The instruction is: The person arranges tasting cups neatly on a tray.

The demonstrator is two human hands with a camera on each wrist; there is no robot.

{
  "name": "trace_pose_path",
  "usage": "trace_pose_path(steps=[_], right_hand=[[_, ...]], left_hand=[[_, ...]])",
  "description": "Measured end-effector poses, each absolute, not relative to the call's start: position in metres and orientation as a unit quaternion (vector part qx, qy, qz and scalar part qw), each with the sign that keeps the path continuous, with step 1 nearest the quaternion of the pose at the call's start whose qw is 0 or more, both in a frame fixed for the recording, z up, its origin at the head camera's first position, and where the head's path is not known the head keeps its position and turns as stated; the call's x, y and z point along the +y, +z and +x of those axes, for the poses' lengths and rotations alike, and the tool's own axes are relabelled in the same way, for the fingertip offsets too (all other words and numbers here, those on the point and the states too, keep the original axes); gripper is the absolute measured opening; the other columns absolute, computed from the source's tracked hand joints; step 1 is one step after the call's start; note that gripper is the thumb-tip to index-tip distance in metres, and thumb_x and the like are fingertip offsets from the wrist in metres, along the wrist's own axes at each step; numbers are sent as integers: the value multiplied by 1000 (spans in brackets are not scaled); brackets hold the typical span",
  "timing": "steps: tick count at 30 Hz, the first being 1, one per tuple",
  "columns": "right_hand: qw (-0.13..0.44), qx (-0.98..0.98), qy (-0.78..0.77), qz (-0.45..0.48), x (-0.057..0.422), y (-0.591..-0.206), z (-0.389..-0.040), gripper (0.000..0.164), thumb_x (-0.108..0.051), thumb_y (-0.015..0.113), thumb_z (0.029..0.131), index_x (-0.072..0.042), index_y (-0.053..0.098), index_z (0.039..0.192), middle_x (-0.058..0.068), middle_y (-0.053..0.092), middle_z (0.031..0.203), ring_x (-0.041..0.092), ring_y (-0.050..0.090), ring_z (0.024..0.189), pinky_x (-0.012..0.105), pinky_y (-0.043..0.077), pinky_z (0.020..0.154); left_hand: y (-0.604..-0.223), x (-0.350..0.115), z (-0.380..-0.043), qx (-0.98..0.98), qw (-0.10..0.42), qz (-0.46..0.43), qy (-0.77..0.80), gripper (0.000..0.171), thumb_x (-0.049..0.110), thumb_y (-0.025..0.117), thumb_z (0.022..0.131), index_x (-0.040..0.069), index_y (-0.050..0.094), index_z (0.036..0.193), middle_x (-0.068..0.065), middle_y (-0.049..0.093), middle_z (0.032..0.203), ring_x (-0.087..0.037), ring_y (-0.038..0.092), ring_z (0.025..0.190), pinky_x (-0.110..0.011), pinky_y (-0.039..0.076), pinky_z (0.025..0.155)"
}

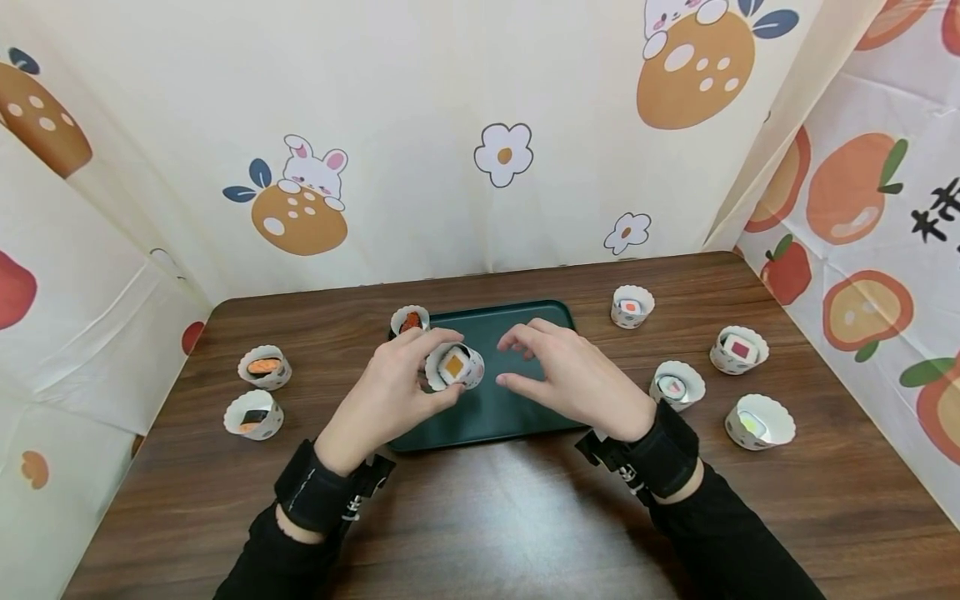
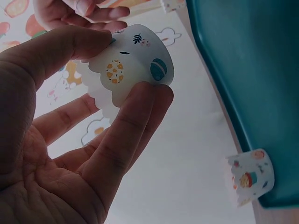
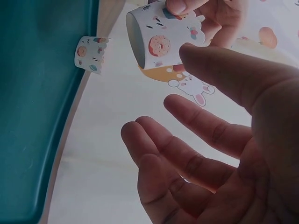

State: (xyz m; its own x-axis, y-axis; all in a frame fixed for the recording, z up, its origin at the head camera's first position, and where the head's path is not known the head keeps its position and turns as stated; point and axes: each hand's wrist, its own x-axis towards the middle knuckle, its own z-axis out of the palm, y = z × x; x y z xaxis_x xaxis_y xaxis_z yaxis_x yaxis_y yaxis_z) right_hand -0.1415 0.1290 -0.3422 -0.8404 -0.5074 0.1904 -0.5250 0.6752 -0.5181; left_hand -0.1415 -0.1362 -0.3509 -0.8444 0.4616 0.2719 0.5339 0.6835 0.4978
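Observation:
My left hand [image 1: 386,387] holds a small scallop-edged paper cup [image 1: 474,372] over the dark green tray [image 1: 480,421], with thumb and fingers pinching its sides. Inside the cup is a white sushi piece [image 1: 454,365] with a yellow square centre. In the left wrist view, printed fruit and leaf patterns show on the cup wall [image 2: 126,70]. My right hand [image 1: 573,375] hovers above the tray's right half, fingers apart and loosely bent, holding nothing. Its thumb points at the held cup. Another paper cup [image 1: 397,320] with a reddish-topped piece stands at the tray's far left corner.
On the wooden table [image 1: 480,517], two paper cups with orange-topped sushi, one upper [image 1: 279,380] and one lower [image 1: 272,427], stand left of the tray. Several more cups stand at the right, including one with a green-and-white piece [image 1: 780,429]. Printed cloth [image 1: 420,208] hangs behind the table.

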Motion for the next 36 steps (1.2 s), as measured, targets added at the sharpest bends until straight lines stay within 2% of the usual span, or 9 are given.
trace_pose_path(steps=[8, 19, 24, 29, 36], right_hand=[[13, -913, 291, 287, 125, -345, -142, 32, -30, 82, 97, -14, 72, 123, 1, 72, 112, 21, 70, 105, 37, 60, 89], [4, -901, 312, 300, 120, -347, -143, 34, -26, 82, 97, -8, 72, 123, 8, 74, 112, 18, 71, 102, 35, 61, 87], [-6, -897, 324, 301, 118, -348, -143, 34, -24, 83, 97, -7, 72, 124, 6, 74, 109, 19, 72, 101, 34, 62, 86], [-20, -892, 332, 306, 117, -348, -143, 33, -22, 82, 97, -5, 72, 123, 5, 74, 109, 19, 72, 101, 40, 64, 87], [-15, -890, 334, 310, 116, -350, -145, 33, -21, 82, 97, -4, 72, 124, 3, 75, 108, 16, 73, 99, 41, 64, 88]], left_hand=[[-359, -127, -141, -906, 63, -288, -304, 55, 17, 90, 86, 12, 69, 136, -8, 69, 104, -14, 61, 81, -22, 53, 66], [-364, -121, -139, -900, 59, -300, -312, 55, 17, 90, 86, 10, 69, 136, -9, 70, 108, -16, 63, 83, -20, 54, 66], [-366, -120, -140, -898, 53, -302, -317, 55, 18, 89, 87, 10, 69, 137, -8, 70, 109, -16, 63, 84, -19, 54, 65], [-367, -119, -140, -895, 46, -306, -320, 55, 18, 90, 87, 10, 69, 137, -8, 70, 108, -17, 63, 82, -19, 54, 64], [-369, -117, -141, -893, 55, -304, -327, 55, 17, 89, 87, 9, 67, 137, -9, 71, 109, -16, 65, 85, -21, 57, 69]])
